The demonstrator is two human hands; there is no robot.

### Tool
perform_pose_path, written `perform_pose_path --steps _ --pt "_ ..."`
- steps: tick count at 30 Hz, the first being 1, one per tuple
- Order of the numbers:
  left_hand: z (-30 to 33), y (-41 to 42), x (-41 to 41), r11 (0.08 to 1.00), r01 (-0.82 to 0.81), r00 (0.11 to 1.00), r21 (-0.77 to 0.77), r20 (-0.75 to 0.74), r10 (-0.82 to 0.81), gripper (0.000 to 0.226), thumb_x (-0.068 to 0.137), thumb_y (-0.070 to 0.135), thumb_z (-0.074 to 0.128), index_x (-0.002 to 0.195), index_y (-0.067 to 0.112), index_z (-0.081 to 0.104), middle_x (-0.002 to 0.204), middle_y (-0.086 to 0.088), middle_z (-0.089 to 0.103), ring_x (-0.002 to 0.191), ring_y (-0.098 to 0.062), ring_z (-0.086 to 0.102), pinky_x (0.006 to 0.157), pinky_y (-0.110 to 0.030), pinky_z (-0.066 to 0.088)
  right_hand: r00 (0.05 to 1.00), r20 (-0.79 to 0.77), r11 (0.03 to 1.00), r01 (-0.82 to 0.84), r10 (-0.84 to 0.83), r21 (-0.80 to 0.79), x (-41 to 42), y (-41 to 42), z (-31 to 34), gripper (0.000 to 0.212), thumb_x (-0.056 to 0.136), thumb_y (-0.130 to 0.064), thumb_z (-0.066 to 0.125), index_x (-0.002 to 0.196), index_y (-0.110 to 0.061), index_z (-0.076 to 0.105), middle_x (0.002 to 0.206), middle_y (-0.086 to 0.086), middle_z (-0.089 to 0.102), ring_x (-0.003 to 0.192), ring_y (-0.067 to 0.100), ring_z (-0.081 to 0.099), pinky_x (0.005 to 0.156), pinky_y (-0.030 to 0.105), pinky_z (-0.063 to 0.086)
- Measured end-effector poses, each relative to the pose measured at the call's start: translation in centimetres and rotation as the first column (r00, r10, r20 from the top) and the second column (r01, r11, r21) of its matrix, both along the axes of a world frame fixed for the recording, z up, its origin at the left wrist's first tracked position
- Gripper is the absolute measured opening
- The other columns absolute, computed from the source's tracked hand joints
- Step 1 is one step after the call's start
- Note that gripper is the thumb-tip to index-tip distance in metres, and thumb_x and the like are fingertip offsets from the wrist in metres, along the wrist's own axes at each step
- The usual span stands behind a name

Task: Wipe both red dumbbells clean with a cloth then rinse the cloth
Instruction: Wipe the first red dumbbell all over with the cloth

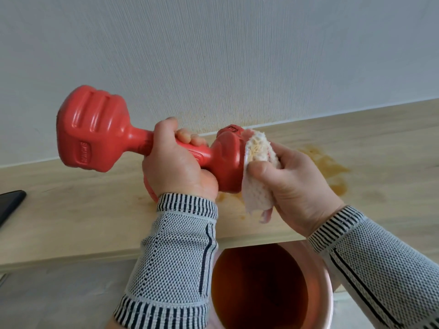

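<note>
Red moulded dumbbell (95, 129), glossy and plastic-coated, sits lifted above the pale wood-grain shelf (71, 205) in front of you, its bar running left to right and tilted slightly down toward the right. Raised lettering stands on a small panel of the left head, but it reads sideways and you cannot make it out; another embossed tag on the right head is too small to read. The heads are blocky with rounded ribs along their faces. Your left hand (175, 167) has its fingers curled fully round the bar. Your right hand (299, 181) pinches a white waffle-textured cloth (256, 186) with pink edging, thumb on top, pressing it against the end face of the right head; the cloth's upper part is stained yellowish. Orange-brown smears (330, 162) mark the shelf just beside that hand. Below the shelf edge a round pinkish bucket (325, 293) holds brownish water. A dark flat object (11, 203) lies at the left edge. Both wrists wear grey knit sleeves (175, 245) with striped cuffs.
</note>
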State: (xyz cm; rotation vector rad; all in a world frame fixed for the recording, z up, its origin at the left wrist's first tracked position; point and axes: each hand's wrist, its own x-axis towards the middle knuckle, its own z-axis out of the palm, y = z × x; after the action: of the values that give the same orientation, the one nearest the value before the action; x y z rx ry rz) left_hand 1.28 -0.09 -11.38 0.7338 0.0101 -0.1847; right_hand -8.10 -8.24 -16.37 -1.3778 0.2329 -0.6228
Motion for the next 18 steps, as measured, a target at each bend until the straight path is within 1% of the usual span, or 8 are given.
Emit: perform_pose_path --steps 3,5,7,9,11,13,16,18 --pt "-0.1 0.3 0.4 0.998 0.051 0.998 -0.047 -0.029 -0.052 0.025 0.086 0.011 0.059 0.066 0.018 0.046 0.05 0.006 0.043 0.045 -0.012 0.042 0.054 -0.027 0.041 0.996 -0.005 0.994 -0.09 0.091 0.065 -0.3 -0.5 0.2 0.027 0.074 -0.017 0.062 0.097 -0.003 0.067 0.075 0.017 0.062 0.05 0.031 0.057 0.032 0.027 0.044" --pt "-0.2 0.4 0.5 0.995 0.071 0.997 -0.063 -0.028 -0.073 0.024 0.086 0.012 0.058 0.067 0.018 0.045 0.051 0.007 0.042 0.045 -0.012 0.042 0.055 -0.027 0.041 0.994 -0.024 0.993 -0.104 0.105 0.054 -0.4 -0.5 0.3 0.026 0.074 -0.017 0.062 0.094 0.0 0.067 0.073 0.018 0.062 0.049 0.03 0.057 0.031 0.026 0.043" --pt "-0.3 0.4 0.5 0.993 0.088 0.996 -0.077 -0.017 -0.09 0.025 0.086 0.012 0.058 0.067 0.018 0.045 0.051 0.006 0.042 0.045 -0.012 0.042 0.054 -0.027 0.041 0.996 -0.041 0.996 -0.078 0.08 0.042 -0.3 -0.4 0.4 0.025 0.073 -0.017 0.062 0.087 0.002 0.067 0.069 0.02 0.061 0.048 0.033 0.056 0.031 0.027 0.043" --pt "-0.3 0.3 0.3 0.991 0.109 0.994 -0.076 0.011 -0.109 0.026 0.087 0.012 0.057 0.065 0.018 0.044 0.051 0.006 0.041 0.044 -0.012 0.042 0.054 -0.026 0.041 0.998 -0.053 0.998 -0.017 0.02 0.059 -0.2 -0.5 0.6 0.026 0.076 -0.022 0.065 0.08 0.004 0.066 0.063 0.018 0.061 0.046 0.03 0.056 0.036 0.028 0.044" --pt "-0.3 0.2 0.1 0.989 0.132 0.991 -0.063 0.042 -0.129 0.029 0.088 0.012 0.057 0.063 0.018 0.042 0.05 0.006 0.041 0.043 -0.012 0.042 0.053 -0.026 0.041 0.997 -0.064 0.994 0.041 -0.034 0.106 -0.2 -0.8 0.7 0.032 0.083 -0.027 0.07 0.072 0.002 0.062 0.048 0.011 0.058 0.038 0.025 0.053 0.046 0.032 0.045" --pt "-0.3 0.0 -0.2 0.99 0.136 0.989 -0.046 0.063 -0.133 0.031 0.089 0.012 0.056 0.062 0.018 0.042 0.049 0.006 0.041 0.043 -0.011 0.042 0.052 -0.025 0.041 0.997 -0.079 0.988 0.036 -0.024 0.153 -0.3 -0.8 0.8 0.042 0.083 -0.039 0.067 0.068 0.0 0.061 0.041 0.013 0.052 0.036 0.027 0.051 0.048 0.035 0.043" --pt "-0.4 -0.3 -0.4 0.996 0.093 0.991 -0.001 0.094 -0.093 0.031 0.088 0.009 0.057 0.061 0.017 0.044 0.049 0.005 0.041 0.043 -0.012 0.042 0.051 -0.025 0.041 0.994 -0.103 0.987 -0.003 0.02 0.163 -0.2 -0.5 0.8 0.051 0.072 -0.05 0.064 0.08 0.0 0.065 0.055 0.02 0.056 0.049 0.031 0.055 0.059 0.044 0.044" --pt "-0.5 -0.6 -0.5 0.998 0.048 0.992 0.041 0.119 -0.052 0.031 0.087 0.008 0.058 0.061 0.016 0.045 0.049 0.004 0.042 0.043 -0.012 0.042 0.05 -0.025 0.041 0.994 -0.106 0.988 -0.008 0.024 0.153 -0.2 -0.4 0.6 0.054 0.07 -0.051 0.063 0.087 0.0 0.064 0.05 0.01 0.058 0.045 0.024 0.056 0.062 0.04 0.044"
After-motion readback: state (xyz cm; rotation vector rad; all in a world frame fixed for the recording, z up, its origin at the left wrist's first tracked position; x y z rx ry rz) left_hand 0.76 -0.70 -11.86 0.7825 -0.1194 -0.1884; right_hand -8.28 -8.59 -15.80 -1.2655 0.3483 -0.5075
